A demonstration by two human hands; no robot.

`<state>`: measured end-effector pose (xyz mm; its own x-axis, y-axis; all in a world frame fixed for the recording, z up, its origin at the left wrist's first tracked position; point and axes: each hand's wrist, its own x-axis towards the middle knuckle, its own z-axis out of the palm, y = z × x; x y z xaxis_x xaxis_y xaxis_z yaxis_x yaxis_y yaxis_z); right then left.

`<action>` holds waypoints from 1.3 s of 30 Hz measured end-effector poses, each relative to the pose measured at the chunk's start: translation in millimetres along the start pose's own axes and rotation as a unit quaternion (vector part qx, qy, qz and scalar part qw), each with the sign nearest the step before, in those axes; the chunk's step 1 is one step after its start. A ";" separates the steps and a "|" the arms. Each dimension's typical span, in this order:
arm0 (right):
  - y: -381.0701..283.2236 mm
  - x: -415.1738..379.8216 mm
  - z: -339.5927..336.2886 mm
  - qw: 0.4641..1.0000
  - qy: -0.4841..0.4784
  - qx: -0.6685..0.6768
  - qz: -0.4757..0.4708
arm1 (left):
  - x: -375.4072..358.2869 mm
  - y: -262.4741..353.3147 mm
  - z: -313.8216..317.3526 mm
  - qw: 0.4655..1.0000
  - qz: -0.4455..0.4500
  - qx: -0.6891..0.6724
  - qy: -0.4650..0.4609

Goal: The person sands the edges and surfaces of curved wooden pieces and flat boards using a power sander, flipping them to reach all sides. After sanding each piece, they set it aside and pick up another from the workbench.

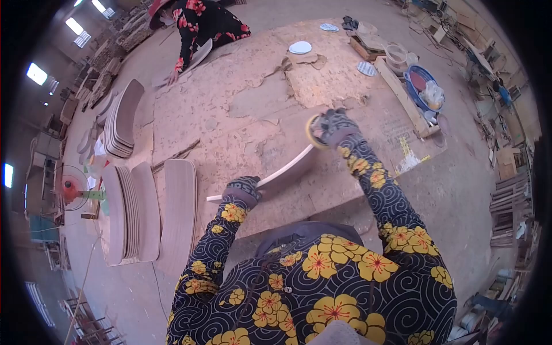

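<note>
A curved wooden panel (290, 167) stands on its long edge on the worktable, its pale upper edge facing me. My left hand (244, 190), in a dark grey glove, is closed around the panel near its left end. Against the panel's right end, my right hand (338, 127) is closed on a round yellow sanding disc (314, 133). That hand is gloved too and slightly blurred. The panel's lower side is partly in shadow.
Stacks of curved panels (129, 213) stand at the left, with another stack (122, 123) behind. White discs (300, 48) lie on the worktable (230, 138). At the right are a wooden bar (405, 98) and blue basin (424, 87). Across the table, another person (207, 26) bends over a panel.
</note>
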<state>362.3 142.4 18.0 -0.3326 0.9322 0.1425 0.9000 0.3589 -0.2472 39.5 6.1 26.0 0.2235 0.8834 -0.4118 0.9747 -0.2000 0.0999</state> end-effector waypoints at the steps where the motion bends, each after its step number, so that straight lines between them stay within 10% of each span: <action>1: 2.9 -8.6 -28.5 0.997 -0.018 0.043 0.065 | 5.7 8.4 -3.5 1.000 0.008 -0.004 0.011; 9: 61.2 -65.5 -60.3 0.969 -0.080 0.131 0.193 | 71.5 101.9 -24.0 0.997 0.076 -0.005 -0.016; 18: 111.7 -58.8 -43.3 0.997 0.017 0.081 -0.005 | 78.4 97.9 -1.0 0.997 0.066 0.001 0.036; 21: 180.1 -13.2 -43.9 0.982 -0.104 -0.158 0.002 | 74.6 101.5 -0.2 0.997 0.059 0.012 0.037; 24: 167.8 -6.2 -62.9 0.975 -0.129 -0.140 0.111 | 68.9 107.8 -10.4 0.999 0.040 0.006 0.007; 27: 156.4 -35.0 12.6 0.987 -0.013 -0.155 -0.032 | 64.9 115.5 -18.6 1.000 0.025 0.001 -0.010; 30: 37.8 -79.3 -49.9 0.986 -0.063 0.148 0.037 | 63.1 118.1 -27.4 1.000 0.014 -0.004 -0.026; 39: 172.3 -13.4 -63.1 0.963 -0.141 -0.224 -0.042 | 63.2 118.7 -4.9 0.999 0.037 -0.001 0.015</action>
<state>539.6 188.9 33.9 -0.4161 0.8988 -0.1378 0.8766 0.4368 0.2020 169.3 40.3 16.3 0.2948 0.8784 -0.3761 0.9554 -0.2644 0.1315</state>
